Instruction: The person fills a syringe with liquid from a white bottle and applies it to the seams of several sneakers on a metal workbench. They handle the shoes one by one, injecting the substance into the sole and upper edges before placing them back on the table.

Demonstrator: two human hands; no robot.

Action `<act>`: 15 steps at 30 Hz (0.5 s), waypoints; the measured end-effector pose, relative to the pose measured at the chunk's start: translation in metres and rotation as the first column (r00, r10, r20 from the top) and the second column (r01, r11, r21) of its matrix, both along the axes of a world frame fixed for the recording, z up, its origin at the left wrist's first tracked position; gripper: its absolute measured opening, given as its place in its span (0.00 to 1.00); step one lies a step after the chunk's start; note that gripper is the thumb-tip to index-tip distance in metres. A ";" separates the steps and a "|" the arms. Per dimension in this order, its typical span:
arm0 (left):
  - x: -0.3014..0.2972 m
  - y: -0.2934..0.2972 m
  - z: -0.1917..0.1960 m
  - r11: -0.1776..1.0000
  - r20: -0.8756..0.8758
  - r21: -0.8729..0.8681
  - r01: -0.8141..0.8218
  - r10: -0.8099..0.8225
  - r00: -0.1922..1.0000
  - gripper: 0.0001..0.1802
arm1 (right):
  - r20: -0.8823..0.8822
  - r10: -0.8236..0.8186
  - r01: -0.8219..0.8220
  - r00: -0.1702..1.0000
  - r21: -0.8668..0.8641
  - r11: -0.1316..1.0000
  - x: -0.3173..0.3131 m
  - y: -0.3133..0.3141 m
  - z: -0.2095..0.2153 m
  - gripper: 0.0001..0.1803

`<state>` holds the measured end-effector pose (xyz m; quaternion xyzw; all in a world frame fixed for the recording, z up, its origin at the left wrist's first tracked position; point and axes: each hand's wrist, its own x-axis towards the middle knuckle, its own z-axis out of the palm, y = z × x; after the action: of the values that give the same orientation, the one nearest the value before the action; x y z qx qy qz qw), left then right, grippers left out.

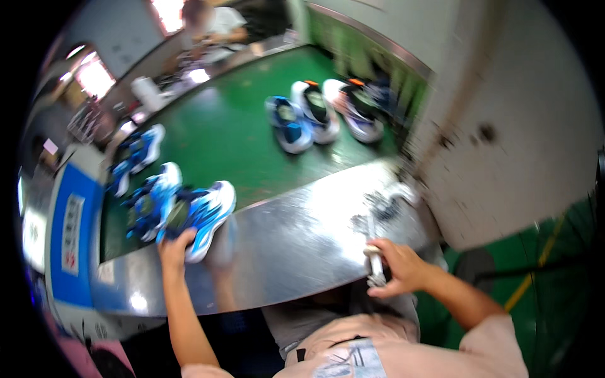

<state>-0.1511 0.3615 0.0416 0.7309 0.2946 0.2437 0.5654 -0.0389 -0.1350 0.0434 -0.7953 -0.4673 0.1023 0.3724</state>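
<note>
My left hand is closed on the heel end of a blue and white sneaker, at the left of the metal table top. The sneaker is tilted, its white sole toward the right. Right beside it rests another blue sneaker on the green belt. At the table's front edge, my right hand is curled round a short white and silver hand tool; blur hides its exact kind. Just beyond that hand, a dark tangled item lies on the metal.
Several sneakers stand at the far right of the green belt, and more blue ones at its left. A beige panel rises on the right. A blue and white machine housing borders the left. Another person sits beyond.
</note>
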 end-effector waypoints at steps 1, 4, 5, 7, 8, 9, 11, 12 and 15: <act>-0.019 -0.028 -0.001 0.997 -0.008 0.023 0.079 -0.079 0.997 0.25 | -0.096 0.005 -0.016 0.995 -0.106 0.994 0.001 0.000 0.006 0.48; -0.059 -0.095 -0.025 0.993 0.007 -0.023 -0.120 0.120 0.993 0.37 | -0.043 -0.003 -0.002 0.999 -0.115 0.993 0.002 -0.007 0.011 0.47; -0.059 -0.130 -0.028 0.986 0.114 0.017 -0.163 0.160 0.981 0.37 | -0.027 -0.008 0.004 1.000 -0.144 0.990 -0.002 -0.013 0.008 0.47; -0.064 -0.184 -0.020 0.973 0.052 0.151 -0.172 0.166 0.985 0.37 | -0.107 -0.009 -0.004 0.994 -0.122 0.993 -0.014 -0.024 0.008 0.48; -0.075 -0.201 -0.006 0.991 -0.030 0.122 -0.052 0.056 0.998 0.38 | -0.218 0.006 -0.036 0.976 -0.134 0.990 -0.022 -0.026 0.020 0.49; -0.082 -0.211 0.012 0.995 -0.101 0.082 0.059 -0.051 0.994 0.38 | -0.321 0.025 -0.074 0.947 -0.143 0.987 -0.025 -0.028 0.029 0.50; -0.090 -0.186 0.050 0.882 -0.183 0.028 0.470 -0.457 0.870 0.38 | -0.588 0.024 -0.020 0.808 0.013 1.000 -0.026 -0.036 0.027 0.51; -0.085 -0.157 0.066 0.651 -0.173 0.401 0.645 -0.637 0.751 0.38 | -0.656 0.045 0.069 0.754 0.147 0.987 -0.024 -0.038 0.024 0.50; -0.031 -0.132 0.124 0.363 -0.330 0.772 0.521 -0.471 0.818 0.47 | -0.782 0.101 0.310 0.615 0.358 0.881 -0.012 -0.034 0.021 0.49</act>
<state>-0.1821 0.2292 0.1652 0.9680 -0.0781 0.1528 0.1831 -0.0508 -0.1687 0.0647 -0.5850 -0.2197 0.3014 0.7202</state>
